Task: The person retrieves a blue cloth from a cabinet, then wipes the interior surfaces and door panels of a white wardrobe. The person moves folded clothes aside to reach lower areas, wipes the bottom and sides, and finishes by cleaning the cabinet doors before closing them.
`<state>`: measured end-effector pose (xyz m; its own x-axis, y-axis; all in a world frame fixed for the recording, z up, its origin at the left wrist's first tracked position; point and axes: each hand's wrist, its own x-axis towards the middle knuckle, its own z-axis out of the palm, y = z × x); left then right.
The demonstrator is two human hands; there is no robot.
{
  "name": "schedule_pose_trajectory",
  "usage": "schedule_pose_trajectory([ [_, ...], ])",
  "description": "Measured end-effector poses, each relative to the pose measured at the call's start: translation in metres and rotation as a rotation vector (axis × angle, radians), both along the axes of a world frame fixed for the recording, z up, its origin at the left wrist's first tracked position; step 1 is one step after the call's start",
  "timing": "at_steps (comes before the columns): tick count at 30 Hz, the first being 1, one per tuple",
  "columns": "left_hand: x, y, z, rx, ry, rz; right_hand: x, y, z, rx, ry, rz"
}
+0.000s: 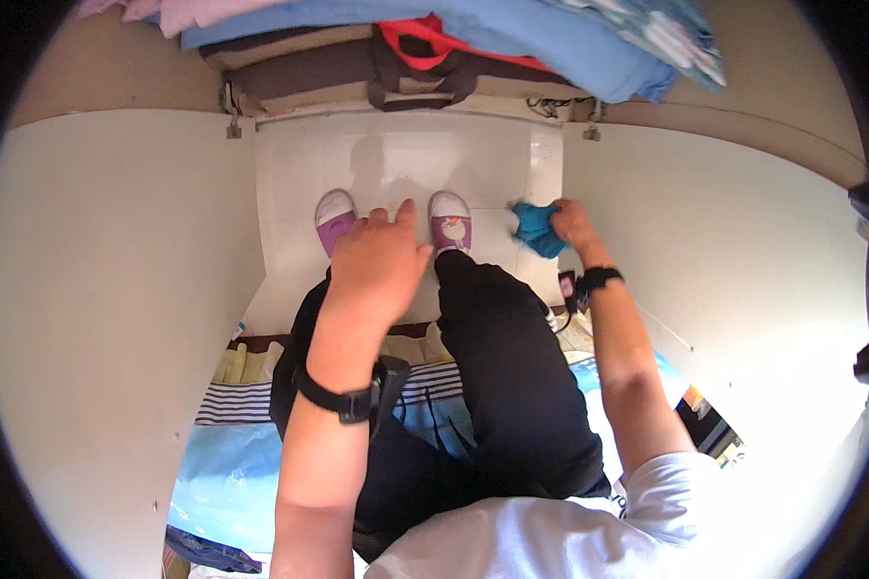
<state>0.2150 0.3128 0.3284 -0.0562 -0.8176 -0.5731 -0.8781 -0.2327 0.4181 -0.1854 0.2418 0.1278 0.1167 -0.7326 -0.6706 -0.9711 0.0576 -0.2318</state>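
My right hand point(573, 223) pinches a crumpled teal cloth point(540, 229) by its right edge, beside the white door panel on the right. The cloth hangs over the pale floor. Its lower folds look slightly blurred. My left hand point(378, 264) is in front of my knees with its index finger stretched forward and its thumb apart, and no object shows in it. Beyond that hand are my feet in purple slippers with white toes; the right slipper point(451, 217) bears a cartoon picture, and the left slipper point(335, 217) is partly covered by my fingers.
White door panels stand open at left point(123, 289) and right point(717, 246), with metal hinges point(233, 130) at their far ends. Ahead, a brown and tan bag point(304, 76) with a red strap point(423, 51) lies beneath folded blue fabric point(550, 43). Blue striped bedding point(224, 463) is under me.
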Motion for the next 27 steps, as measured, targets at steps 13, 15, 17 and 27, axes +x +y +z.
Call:
schedule_pose_trajectory([
  [13, 0.047, 0.065, 0.097, -0.148, 0.156, 0.329, -0.01, 0.064, 0.133, -0.09, -0.582, -0.48],
  [15, 0.031, 0.058, 0.083, -0.221, 0.364, 0.431, 0.035, 0.031, 0.156, 0.027, -0.626, -0.474],
  [17, -0.007, 0.055, 0.052, -0.444, 0.493, 0.447, 0.091, 0.005, 0.168, 0.121, -0.769, -0.475],
  [27, -0.006, 0.016, 0.017, -0.224, 0.79, 1.097, 0.21, -0.088, 0.081, 0.378, -0.834, -0.596],
])
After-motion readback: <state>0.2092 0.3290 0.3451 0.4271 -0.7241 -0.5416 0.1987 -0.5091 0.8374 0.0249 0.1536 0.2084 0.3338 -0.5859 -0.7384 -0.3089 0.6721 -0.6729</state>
